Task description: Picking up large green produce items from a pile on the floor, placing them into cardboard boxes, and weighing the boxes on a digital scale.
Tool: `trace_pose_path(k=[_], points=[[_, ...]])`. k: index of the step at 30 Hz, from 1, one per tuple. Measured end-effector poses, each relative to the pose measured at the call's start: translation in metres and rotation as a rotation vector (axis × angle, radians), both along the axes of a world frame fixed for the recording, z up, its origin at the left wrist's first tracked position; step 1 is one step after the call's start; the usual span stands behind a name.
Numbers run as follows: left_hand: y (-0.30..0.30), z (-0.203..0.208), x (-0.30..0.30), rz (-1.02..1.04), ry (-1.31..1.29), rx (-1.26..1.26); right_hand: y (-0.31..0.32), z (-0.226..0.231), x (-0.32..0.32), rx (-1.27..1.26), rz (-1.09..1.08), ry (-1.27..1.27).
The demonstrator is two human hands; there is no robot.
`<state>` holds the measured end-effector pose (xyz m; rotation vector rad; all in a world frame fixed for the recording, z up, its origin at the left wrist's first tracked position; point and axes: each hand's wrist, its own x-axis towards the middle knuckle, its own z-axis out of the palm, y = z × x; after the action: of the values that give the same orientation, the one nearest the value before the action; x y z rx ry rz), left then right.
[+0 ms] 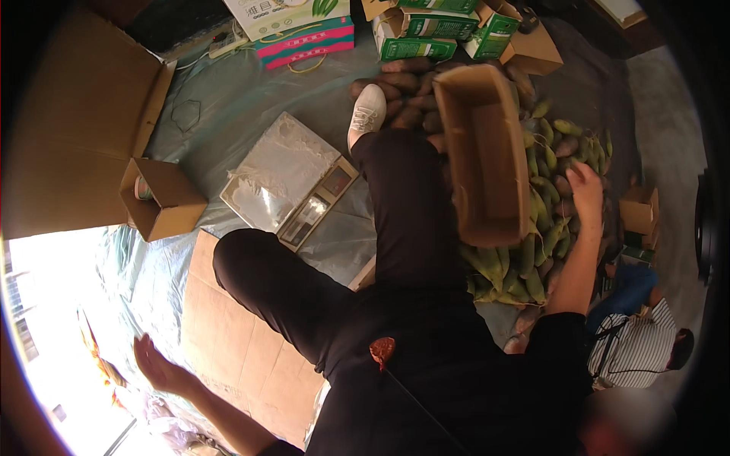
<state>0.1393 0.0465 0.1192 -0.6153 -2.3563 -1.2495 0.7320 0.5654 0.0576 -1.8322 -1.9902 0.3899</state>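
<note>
My right hand (585, 191) is over a heap of long green radishes (546, 186) mixed with brown tubers that look like sweet potatoes (569, 146). Its fingers are apart and slightly bent, and nothing shows in them. An open, empty cardboard box (490, 156) rests on the pile by my right leg, its opening toward me. My left hand (161, 370) is held out at the lower left, fingers stretched and holding nothing, near a flat cardboard sheet (236, 334). Between my legs and the left side lies a flat weighing scale (285, 178) with a plastic-covered plate.
A small open carton (179, 199) and a large cardboard box (76, 114) stand at the left. Green printed cartons (426, 34) and a white and pink gift box (304, 42) are at the far side. Another person in a striped top (639, 346) sits at the right.
</note>
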Motion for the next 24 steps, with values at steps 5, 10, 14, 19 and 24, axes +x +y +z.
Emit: trace_pose_path(k=[5,10,14,19,24], points=[[0.061,0.004,0.010,-0.236,0.071,-0.206,-0.021,-0.038,-0.089,-0.378,0.049,0.183],[0.091,-0.005,0.012,-0.303,-0.040,-0.072,-0.036,-0.061,-0.164,-0.341,0.232,0.058],[0.122,-0.017,0.016,-0.389,-0.104,-0.086,-0.021,-0.102,-0.220,-0.127,0.367,-0.078],[0.187,-0.017,0.029,-0.584,-0.129,-0.134,0.018,-0.138,-0.301,-0.190,0.330,-0.166],[0.230,-0.025,0.032,-0.710,-0.128,-0.209,0.005,-0.143,-0.330,-0.255,0.235,-0.407]])
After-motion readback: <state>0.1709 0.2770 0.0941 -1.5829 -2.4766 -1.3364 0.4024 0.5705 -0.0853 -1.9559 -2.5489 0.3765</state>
